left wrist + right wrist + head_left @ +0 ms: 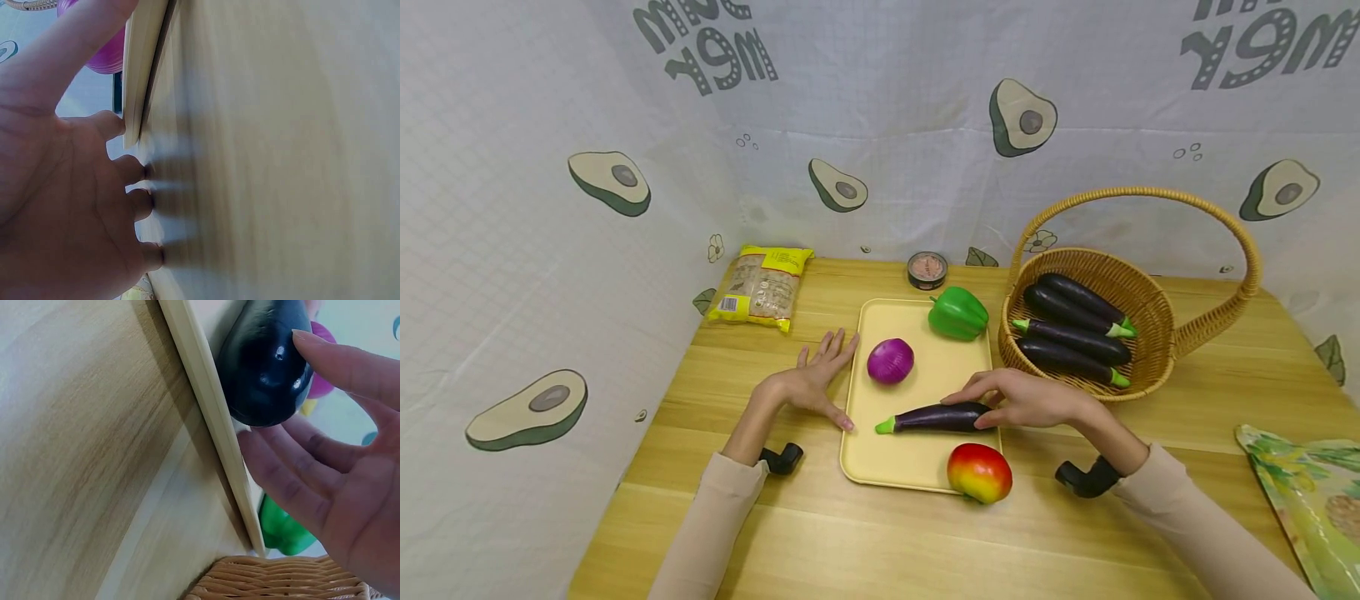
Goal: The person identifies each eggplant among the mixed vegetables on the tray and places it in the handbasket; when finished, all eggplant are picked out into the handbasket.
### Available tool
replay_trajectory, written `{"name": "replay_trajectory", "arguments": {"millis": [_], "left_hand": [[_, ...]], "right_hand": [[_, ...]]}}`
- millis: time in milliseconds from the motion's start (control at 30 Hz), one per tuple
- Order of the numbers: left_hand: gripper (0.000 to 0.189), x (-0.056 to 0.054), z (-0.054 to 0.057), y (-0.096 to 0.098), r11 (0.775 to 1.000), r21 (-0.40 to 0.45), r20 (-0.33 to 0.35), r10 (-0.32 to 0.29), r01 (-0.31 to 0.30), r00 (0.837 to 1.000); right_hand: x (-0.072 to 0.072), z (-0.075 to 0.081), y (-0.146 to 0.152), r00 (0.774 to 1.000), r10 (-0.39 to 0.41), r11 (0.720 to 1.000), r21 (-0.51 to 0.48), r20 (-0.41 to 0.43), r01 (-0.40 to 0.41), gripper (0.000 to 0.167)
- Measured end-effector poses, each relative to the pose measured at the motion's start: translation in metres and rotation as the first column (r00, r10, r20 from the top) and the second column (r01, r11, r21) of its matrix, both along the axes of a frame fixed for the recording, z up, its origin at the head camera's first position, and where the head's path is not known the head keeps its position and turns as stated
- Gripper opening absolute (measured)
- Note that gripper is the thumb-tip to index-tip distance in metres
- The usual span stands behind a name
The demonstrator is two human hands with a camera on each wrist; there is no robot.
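On the cream tray [880,467] lies an eggplant [936,418], its green stem end pointing left. My right hand [1018,398] holds its thick end, thumb on the near side and fingers on the far side. The right wrist view shows the thumb [325,359] on the glossy dark skin. With fingers spread, my left hand [812,383] rests at the tray's left edge, fingertips down on the wood. A purple onion [891,362], a green bell pepper [958,313] and a red-yellow mango [979,472] are also on the tray, the mango overlapping its near right edge.
A wicker basket [1161,367] with a tall handle and several eggplants [1075,337] stands right of the tray. Behind are a small round tin [927,270] and a yellow bag [760,287]. A green-yellow packet [1311,492] lies at the right. Printed cloth [910,175] borders the table.
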State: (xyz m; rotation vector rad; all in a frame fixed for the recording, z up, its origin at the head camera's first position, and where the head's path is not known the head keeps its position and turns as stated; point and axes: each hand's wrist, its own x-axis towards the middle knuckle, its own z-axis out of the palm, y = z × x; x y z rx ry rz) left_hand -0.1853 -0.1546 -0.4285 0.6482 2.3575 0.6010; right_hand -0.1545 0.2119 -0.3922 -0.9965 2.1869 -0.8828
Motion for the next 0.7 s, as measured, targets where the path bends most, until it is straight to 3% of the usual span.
{"name": "replay_trajectory", "arguments": {"millis": [700], "left_hand": [[0.142,-0.0001,0.0000,0.0008,1.000,0.003,0.001,0.000,0.000,1.000]], "right_hand": [[-0.0025,-0.0034,0.0012,0.999,0.027,1.000,-0.010,0.031,-0.027,0.046]]}}
